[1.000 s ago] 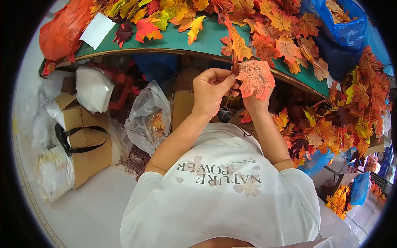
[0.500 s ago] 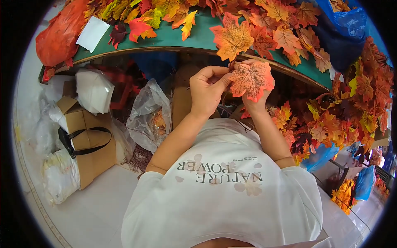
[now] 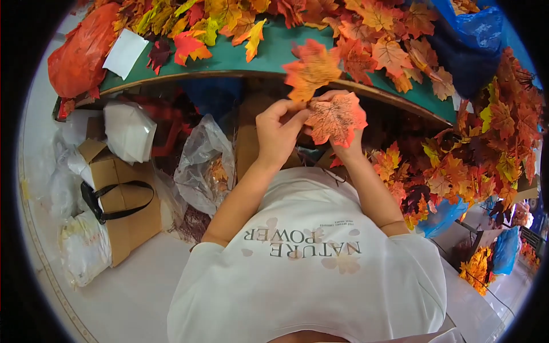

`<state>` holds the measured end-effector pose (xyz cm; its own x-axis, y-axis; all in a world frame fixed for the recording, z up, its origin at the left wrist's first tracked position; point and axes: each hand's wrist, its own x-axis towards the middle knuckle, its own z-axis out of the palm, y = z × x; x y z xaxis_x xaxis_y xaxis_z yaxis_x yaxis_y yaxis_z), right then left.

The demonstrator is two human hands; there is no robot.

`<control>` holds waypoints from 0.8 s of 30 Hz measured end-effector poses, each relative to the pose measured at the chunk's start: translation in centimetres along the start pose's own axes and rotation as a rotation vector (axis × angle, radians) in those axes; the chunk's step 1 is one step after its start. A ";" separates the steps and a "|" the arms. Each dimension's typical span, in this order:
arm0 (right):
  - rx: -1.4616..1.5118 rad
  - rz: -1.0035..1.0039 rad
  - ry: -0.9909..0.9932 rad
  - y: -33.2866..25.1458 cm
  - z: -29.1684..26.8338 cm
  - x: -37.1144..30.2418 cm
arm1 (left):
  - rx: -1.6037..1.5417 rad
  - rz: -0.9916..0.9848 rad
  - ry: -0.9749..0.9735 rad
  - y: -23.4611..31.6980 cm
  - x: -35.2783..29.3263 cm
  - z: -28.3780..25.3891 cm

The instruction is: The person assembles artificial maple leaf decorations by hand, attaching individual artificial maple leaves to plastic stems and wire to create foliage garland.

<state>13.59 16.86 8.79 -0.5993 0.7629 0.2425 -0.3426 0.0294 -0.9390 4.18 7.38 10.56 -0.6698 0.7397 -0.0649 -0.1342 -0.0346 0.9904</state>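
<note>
An artificial maple leaf spray is between my hands, just in front of the table edge. Its salmon-red leaf (image 3: 337,119) faces up and covers much of my right hand (image 3: 353,144), whose curled fingers show only in part behind it. The orange-yellow leaf (image 3: 311,70) of the same bunch sticks up toward the table and is smeared by motion. My left hand (image 3: 275,130) is closed in a pinch with thumb and fingertips at the base of the leaves. The thin stem between the fingers is mostly hidden.
A green table (image 3: 229,58) with a wooden rim carries heaped autumn leaves (image 3: 377,23), a white paper (image 3: 124,53) and a red bag (image 3: 82,51). More leaf sprays (image 3: 457,166) hang at right. A cardboard box (image 3: 131,208) and clear plastic bag (image 3: 206,163) stand at left.
Both hands have shifted slightly left with the leaves. The orange-yellow leaf has dropped a little and turned. The salmon-red leaf has moved left and slightly down.
</note>
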 end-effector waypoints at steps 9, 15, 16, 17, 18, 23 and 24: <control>-0.229 -0.121 -0.305 0.6 2.7 0.9 | -0.287 -0.153 0.003 -3.6 -3.4 -4.8; -0.754 -0.286 -0.409 -3.3 4.2 5.4 | -1.027 0.060 0.094 -4.8 -3.0 -10.7; -0.863 -0.389 -0.375 -3.1 3.8 6.5 | -1.055 -0.029 0.121 -4.5 -2.8 -11.2; -0.966 -0.494 -0.346 -3.1 3.7 7.6 | -1.061 -0.023 0.123 -4.9 -2.9 -11.7; -0.969 -0.497 -0.351 -3.3 3.6 8.3 | -1.004 -0.056 0.189 -5.8 -3.0 -12.2; -1.658 -0.526 -0.326 -2.8 2.0 10.7 | -0.830 -0.147 0.368 -7.8 -3.0 -12.2; -1.662 -0.455 -0.366 -3.0 1.7 10.7 | -0.837 -0.148 0.368 -7.8 -2.9 -12.2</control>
<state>7.04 23.84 14.64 -0.8714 0.3436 0.3501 0.3796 0.9244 0.0375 -1.72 -2.65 1.54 -0.7740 0.5204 -0.3606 -0.6250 -0.5366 0.5670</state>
